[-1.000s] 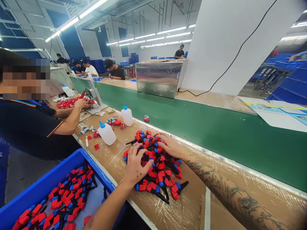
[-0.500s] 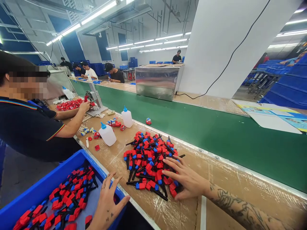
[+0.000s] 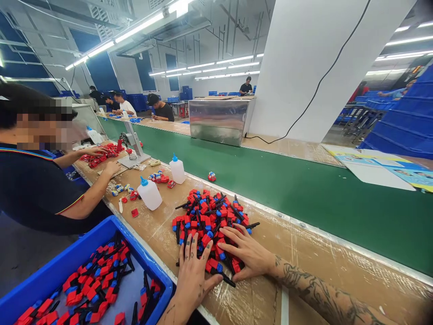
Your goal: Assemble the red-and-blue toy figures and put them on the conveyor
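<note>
A heap of small red and blue plastic parts with black rods point(image 3: 206, 212) lies on the cardboard-covered bench point(image 3: 314, 266). My left hand point(image 3: 194, 273) rests at the near left side of the heap, fingers spread over its edge. Against the right side lies my right hand point(image 3: 248, 253), its fingers also spread and touching the parts. Neither hand grips a piece. To the left, a blue bin point(image 3: 115, 225) holds more of the same parts.
Two white bottles with blue caps, a left one point(image 3: 149, 194) and a right one point(image 3: 177, 169), stand beyond the heap. A green conveyor belt point(image 3: 270, 176) runs behind, carrying one small part point(image 3: 211, 176). A co-worker point(image 3: 43, 171) sits at left by a small press point(image 3: 133, 144).
My left hand has moved right from the bin's edge onto the heap. My right hand has shifted slightly left. The co-worker's hands have moved apart, away from the press.
</note>
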A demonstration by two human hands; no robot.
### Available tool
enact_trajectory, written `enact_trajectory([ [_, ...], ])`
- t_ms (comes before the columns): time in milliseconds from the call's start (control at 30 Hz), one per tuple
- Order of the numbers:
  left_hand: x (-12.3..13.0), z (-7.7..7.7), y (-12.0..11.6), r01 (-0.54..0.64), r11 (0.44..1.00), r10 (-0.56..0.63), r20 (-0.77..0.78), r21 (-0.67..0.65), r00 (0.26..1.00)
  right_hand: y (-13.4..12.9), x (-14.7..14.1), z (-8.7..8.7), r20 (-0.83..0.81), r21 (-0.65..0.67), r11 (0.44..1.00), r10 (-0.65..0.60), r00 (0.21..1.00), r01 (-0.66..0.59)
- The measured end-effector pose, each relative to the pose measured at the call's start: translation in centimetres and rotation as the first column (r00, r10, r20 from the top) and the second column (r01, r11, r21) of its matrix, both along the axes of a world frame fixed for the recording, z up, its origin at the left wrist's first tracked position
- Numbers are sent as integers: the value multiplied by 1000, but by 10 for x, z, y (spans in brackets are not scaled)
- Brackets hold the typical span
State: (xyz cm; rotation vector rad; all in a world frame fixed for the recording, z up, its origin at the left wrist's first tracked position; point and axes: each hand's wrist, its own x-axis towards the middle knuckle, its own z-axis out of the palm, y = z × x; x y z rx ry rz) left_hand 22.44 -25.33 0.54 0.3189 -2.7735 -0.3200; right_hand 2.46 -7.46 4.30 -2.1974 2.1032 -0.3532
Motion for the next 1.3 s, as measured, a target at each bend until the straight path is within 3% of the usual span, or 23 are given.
enact_trajectory([
  [167,0,-3,-1,-1,997,-5,-78,-76,997,11,-1,15,-2,-37,999,39,999,-39],
  [300,13,-10,3,66,995,-85,-286,-73,954,3,-34,40,-16,-155,986,62,998,-64],
  [367,19,-15,5,119,991,-131,-333,-58,934,-15,-67,51,23,-214,975,-57,998,61],
  [433,21,-19,5,166,984,-175,-307,-57,935,-44,-107,55,89,-214,936,-266,960,279],
  [533,16,-24,2,198,975,-218,-282,-98,934,-97,-167,47,215,-107,778,-589,779,619],
  [600,10,-25,-2,218,962,-260,-312,-161,914,-131,-199,36,248,-56,696,-684,685,716],
  [700,3,-23,-4,225,942,-301,-327,-250,896,-172,-229,17,260,2,685,-704,661,729],
  [800,0,-16,-3,219,942,-276,-214,-255,937,-193,-240,4,258,53,707,-692,674,706],
  [900,-2,-9,-2,251,941,-289,-153,-225,945,-192,-239,2,266,37,716,-680,684,697],
  [1033,-1,-9,-1,300,939,-342,-346,-169,874,-152,-222,22,308,-13,729,-648,697,684],
  [1100,3,-8,2,384,923,-358,-408,-21,840,-115,-204,39,409,-34,744,-599,688,668],
  [1133,5,-6,5,408,903,-320,-424,132,847,-94,-191,48,503,-32,751,-558,660,660],
  [1167,7,-3,8,403,850,-241,-430,338,870,-71,-176,57,615,-27,760,-500,610,650],
  [1200,8,1,13,370,737,-130,-419,566,899,-48,-159,66,727,-15,769,-430,535,639],
  [1233,8,6,18,316,557,-7,-376,768,927,-24,-139,74,818,-2,781,-358,451,625],
  [1267,8,12,24,251,343,94,-299,905,950,-1,-118,81,879,3,792,-293,375,611],
  [1300,7,19,31,192,135,147,-211,972,966,20,-96,88,918,4,802,-240,317,597],
])
